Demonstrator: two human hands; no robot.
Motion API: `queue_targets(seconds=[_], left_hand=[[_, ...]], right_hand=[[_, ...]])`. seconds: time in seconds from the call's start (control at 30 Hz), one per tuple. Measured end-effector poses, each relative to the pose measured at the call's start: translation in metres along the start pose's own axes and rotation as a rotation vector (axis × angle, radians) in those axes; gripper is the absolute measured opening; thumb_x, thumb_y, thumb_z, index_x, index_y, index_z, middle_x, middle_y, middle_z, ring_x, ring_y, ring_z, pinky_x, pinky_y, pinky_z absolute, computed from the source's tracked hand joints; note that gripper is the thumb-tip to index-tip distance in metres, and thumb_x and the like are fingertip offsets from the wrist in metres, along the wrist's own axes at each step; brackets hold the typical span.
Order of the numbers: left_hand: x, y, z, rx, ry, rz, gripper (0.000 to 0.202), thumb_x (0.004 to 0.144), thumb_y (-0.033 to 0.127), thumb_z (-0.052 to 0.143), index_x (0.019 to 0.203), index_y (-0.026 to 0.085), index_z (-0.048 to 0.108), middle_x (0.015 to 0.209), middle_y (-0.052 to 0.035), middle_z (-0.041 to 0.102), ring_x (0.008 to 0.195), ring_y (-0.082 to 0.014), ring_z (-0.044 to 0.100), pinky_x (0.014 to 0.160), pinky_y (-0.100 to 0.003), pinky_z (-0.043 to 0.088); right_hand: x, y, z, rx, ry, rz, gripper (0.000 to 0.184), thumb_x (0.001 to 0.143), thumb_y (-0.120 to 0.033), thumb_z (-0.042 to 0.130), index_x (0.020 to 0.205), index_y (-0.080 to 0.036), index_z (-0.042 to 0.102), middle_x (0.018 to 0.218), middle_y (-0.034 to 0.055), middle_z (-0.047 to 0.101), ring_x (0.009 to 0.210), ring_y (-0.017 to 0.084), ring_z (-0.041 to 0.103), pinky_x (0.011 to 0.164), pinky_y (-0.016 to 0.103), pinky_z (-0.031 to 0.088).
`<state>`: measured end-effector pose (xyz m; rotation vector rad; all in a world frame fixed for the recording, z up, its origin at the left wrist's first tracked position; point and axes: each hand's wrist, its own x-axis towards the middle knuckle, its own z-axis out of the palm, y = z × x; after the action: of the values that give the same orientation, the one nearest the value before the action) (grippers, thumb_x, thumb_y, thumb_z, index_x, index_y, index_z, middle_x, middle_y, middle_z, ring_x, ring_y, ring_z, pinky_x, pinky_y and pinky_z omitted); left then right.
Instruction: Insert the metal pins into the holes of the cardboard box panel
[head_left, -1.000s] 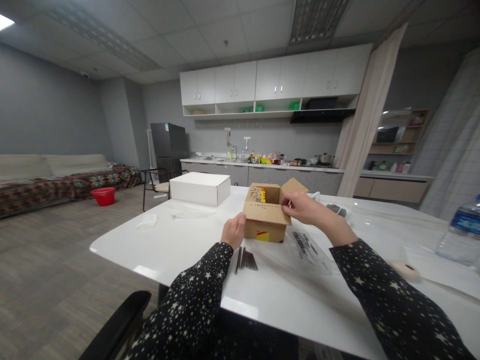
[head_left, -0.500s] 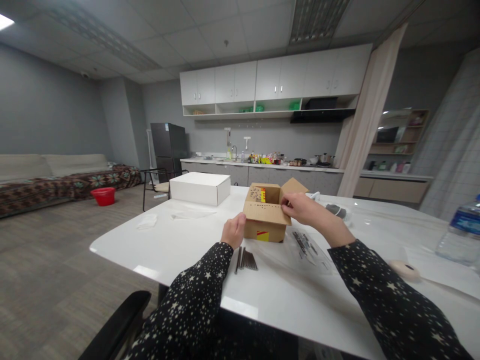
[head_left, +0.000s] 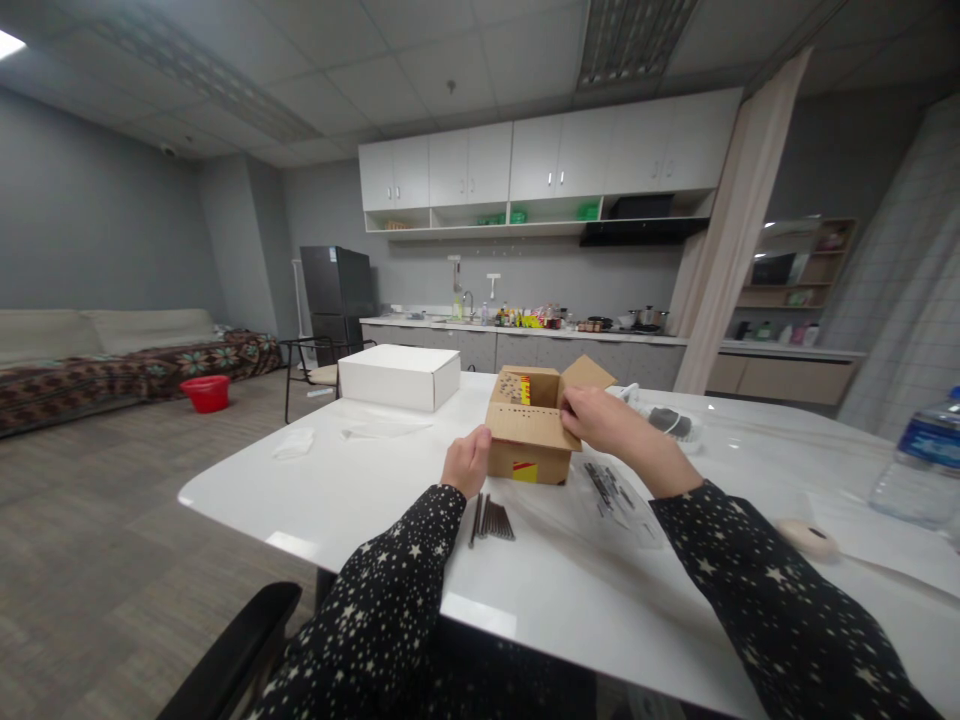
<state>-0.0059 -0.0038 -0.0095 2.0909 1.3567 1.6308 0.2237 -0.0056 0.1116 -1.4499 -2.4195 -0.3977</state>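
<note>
A brown cardboard box (head_left: pixel 529 462) with red and yellow tape stands on the white table, its top flaps folded out. My left hand (head_left: pixel 466 461) is closed at the box's near left corner, fingers curled round the flap's edge. My right hand (head_left: pixel 598 417) pinches the right end of the near flap, which slopes toward me. What lies inside the box is hidden from here. Several thin metal rods, perhaps nails or screws, (head_left: pixel 496 521) lie in a bunch on the table just in front of it. Right of them rests a clear plastic bag (head_left: pixel 619 503) with dark pieces in it.
A white box (head_left: pixel 400 377) stands at the table's far left, with crumpled tissue (head_left: pixel 294 443) before it. To the right are a grey item in plastic wrap (head_left: pixel 670 422), a round beige object (head_left: pixel 807 538) and a large water bottle (head_left: pixel 922 460). A chair armrest (head_left: pixel 244 640) is below left.
My right hand and forearm have shifted very slightly to the left. Both hands keep their hold on the box, and the other things lie as before.
</note>
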Motion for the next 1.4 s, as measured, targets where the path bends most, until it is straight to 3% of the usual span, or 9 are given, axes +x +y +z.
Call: queue_targets(seconds=[0.3,0.7,0.87,1.1,1.27,1.4], left_hand=[[0.0,0.0,0.0,-0.02,-0.023,-0.016,0.051,0.101,0.043,0.025,0.103,0.017,0.068,0.092,-0.0084,0.073,0.093,-0.021,0.067,0.085,-0.029,0.05],[0.001,-0.004,0.001,0.009,0.002,0.006,0.051,0.102,0.044,0.025,0.101,0.017,0.069,0.079,-0.0073,0.072,0.081,-0.0199,0.067,0.077,-0.027,0.05],[0.001,-0.003,0.001,0.0,0.007,0.004,0.052,0.102,0.045,0.025,0.1,0.017,0.069,0.08,-0.0074,0.072,0.083,-0.0203,0.067,0.077,-0.027,0.05],[0.0,-0.005,0.001,0.004,-0.001,0.008,0.052,0.102,0.044,0.025,0.098,0.018,0.069,0.079,-0.0061,0.072,0.082,-0.02,0.067,0.077,-0.028,0.05],[0.0,-0.007,0.002,0.005,-0.001,0.01,0.051,0.102,0.043,0.025,0.099,0.018,0.069,0.078,-0.0062,0.071,0.081,-0.0197,0.066,0.076,-0.028,0.05],[0.0,-0.006,0.002,-0.002,0.0,0.006,0.05,0.102,0.043,0.026,0.099,0.018,0.068,0.077,-0.007,0.071,0.079,-0.0198,0.066,0.075,-0.028,0.05]], right_hand=[[0.004,0.01,0.012,-0.036,-0.023,-0.06,0.015,0.098,-0.015,0.041,0.097,-0.013,0.057,0.101,0.0163,0.067,0.095,0.025,0.062,0.077,0.031,0.042],[0.003,0.019,0.022,-0.019,0.015,-0.129,0.012,0.092,-0.007,0.043,0.096,-0.015,0.052,0.099,0.015,0.065,0.092,0.025,0.06,0.077,0.032,0.042],[0.003,0.017,0.02,-0.001,0.005,-0.109,0.013,0.092,-0.007,0.042,0.098,-0.014,0.051,0.101,0.0165,0.065,0.094,0.025,0.061,0.077,0.032,0.042],[0.002,0.016,0.009,0.098,-0.02,0.029,0.015,0.096,-0.014,0.041,0.109,-0.015,0.049,0.099,0.0146,0.068,0.085,0.024,0.063,0.067,0.03,0.04],[0.003,0.017,0.007,0.136,-0.037,-0.005,0.016,0.099,-0.023,0.041,0.102,-0.017,0.056,0.101,0.0125,0.069,0.093,0.024,0.063,0.072,0.029,0.041],[0.003,0.014,0.004,0.121,-0.05,-0.033,0.017,0.097,-0.022,0.045,0.093,-0.018,0.061,0.1,0.0111,0.07,0.095,0.023,0.063,0.075,0.029,0.041]])
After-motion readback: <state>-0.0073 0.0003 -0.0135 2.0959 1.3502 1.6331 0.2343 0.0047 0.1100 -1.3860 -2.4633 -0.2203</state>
